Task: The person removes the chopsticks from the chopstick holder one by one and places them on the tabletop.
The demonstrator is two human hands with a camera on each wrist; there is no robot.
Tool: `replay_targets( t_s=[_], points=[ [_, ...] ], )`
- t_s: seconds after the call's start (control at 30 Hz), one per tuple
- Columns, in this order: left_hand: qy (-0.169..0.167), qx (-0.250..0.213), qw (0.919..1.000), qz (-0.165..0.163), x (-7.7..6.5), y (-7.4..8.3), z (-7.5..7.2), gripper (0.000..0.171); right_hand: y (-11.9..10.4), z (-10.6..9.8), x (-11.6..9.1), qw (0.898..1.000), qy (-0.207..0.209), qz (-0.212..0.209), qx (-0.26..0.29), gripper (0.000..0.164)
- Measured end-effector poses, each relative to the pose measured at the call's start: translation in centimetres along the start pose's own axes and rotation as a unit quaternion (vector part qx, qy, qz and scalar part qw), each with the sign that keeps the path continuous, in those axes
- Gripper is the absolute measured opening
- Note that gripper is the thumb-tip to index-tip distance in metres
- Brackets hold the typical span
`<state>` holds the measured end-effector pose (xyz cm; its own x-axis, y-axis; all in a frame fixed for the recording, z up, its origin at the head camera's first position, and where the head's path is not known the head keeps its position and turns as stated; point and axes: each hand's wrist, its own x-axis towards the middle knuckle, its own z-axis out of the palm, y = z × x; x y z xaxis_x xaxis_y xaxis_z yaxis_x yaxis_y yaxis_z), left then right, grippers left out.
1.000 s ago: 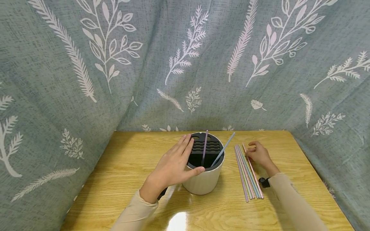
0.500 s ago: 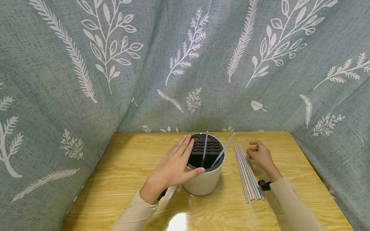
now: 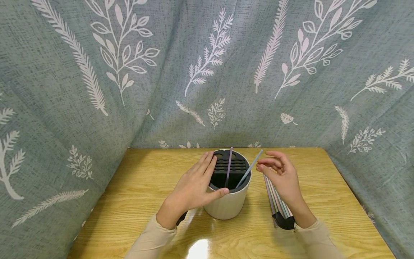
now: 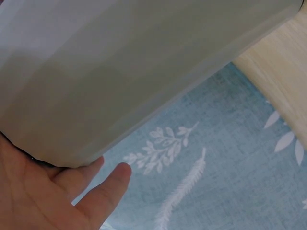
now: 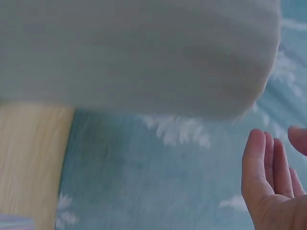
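Observation:
A white round utensil holder (image 3: pixel 224 207) with a black slotted insert (image 3: pixel 231 165) stands upright on the table. My left hand (image 3: pixel 195 187) rests on its top, fingers extended over the left rim and thumb along the front rim. A purple straw-like stick (image 3: pixel 229 165) and a light blue one (image 3: pixel 250 167) lean in its open front compartment. My right hand (image 3: pixel 283 178) hovers just right of the blue stick's upper end, fingers loosely bent and thumb apart, with nothing between them. Below it, several thin pastel sticks (image 3: pixel 275 194) lie side by side, partly hidden by the hand and wrist strap.
The wooden table (image 3: pixel 148 180) ends at a blue-grey leaf-patterned curtain (image 3: pixel 168 118) behind and on both sides. A black wrist mount (image 3: pixel 284 221) on the right arm overlaps the near ends of the sticks in the head view.
My right hand has risen from the far end of the row of sticks and moved left toward the holder. The left hand, the holder and the two sticks in it have stayed put.

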<state>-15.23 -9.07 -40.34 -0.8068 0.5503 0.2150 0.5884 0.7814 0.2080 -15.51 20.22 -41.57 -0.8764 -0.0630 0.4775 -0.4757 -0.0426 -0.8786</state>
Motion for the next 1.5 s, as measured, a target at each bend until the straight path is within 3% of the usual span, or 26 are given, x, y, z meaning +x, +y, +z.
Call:
replay_targets(
  t_s=[0.1, 0.27, 0.5, 0.6, 0.7, 0.8, 0.9, 1.03, 1.1, 1.17, 1.23, 1.4, 1.5],
  points=[
    [0.000, 0.001, 1.0000, -0.001, 0.0, 0.0, 0.0, 0.105, -0.3, 1.1, -0.2, 1.000, -0.015, -0.003, 0.011, 0.041],
    [-0.004, 0.000, 1.0000, -0.003, 0.0, 0.0, 0.0, 0.105, -0.5, 2.3, -0.4, 1.000, 0.004, 0.003, -0.009, 0.042],
    [-0.003, 0.001, 1.0000, 0.000, -0.1, -0.1, 0.0, 0.105, -0.5, 2.7, -0.2, 1.000, 0.016, -0.005, 0.008, 0.043],
    [-0.003, -0.001, 1.0000, 0.001, -0.1, -0.1, 0.0, 0.105, -0.9, 2.6, 0.3, 0.999, 0.016, -0.025, 0.021, 0.043],
    [-0.005, -0.004, 1.0000, 0.001, -0.1, -0.2, 0.0, 0.104, -2.1, 2.4, 1.2, 0.995, 0.016, -0.078, 0.058, 0.044],
    [-0.003, -0.004, 1.0000, 0.001, -0.1, -0.2, 0.0, 0.105, -4.4, 2.0, 2.4, 0.983, 0.027, -0.136, 0.117, 0.045],
    [-0.002, -0.002, 1.0000, 0.001, 0.0, -0.2, 0.0, 0.105, -7.2, 1.1, 3.4, 0.963, 0.055, -0.182, 0.190, 0.046],
    [-0.006, -0.001, 1.0000, 0.000, 0.0, -0.1, 0.0, 0.105, -10.2, -0.5, 4.2, 0.933, 0.100, -0.210, 0.275, 0.049],
    [-0.006, -0.001, 1.0000, -0.001, 0.0, -0.1, -0.1, 0.105, -11.1, -1.5, 4.3, 0.925, 0.119, -0.208, 0.296, 0.051],
    [-0.006, -0.002, 1.0000, -0.002, 0.0, -0.1, -0.1, 0.105, -11.3, -2.5, 4.4, 0.927, 0.130, -0.194, 0.294, 0.051],
    [-0.004, -0.002, 1.0000, -0.002, 0.0, 0.0, -0.2, 0.105, -10.8, -3.5, 4.3, 0.938, 0.127, -0.168, 0.274, 0.050],
    [-0.001, -0.007, 1.0000, -0.003, 0.0, 0.0, -0.1, 0.106, -7.1, -5.5, 3.8, 0.984, 0.091, -0.057, 0.139, 0.046],
    [0.001, -0.011, 0.9999, -0.002, 0.0, 0.0, 0.0, 0.106, -4.1, -6.3, 3.5, 0.996, 0.067, 0.024, 0.050, 0.044]
  ],
)
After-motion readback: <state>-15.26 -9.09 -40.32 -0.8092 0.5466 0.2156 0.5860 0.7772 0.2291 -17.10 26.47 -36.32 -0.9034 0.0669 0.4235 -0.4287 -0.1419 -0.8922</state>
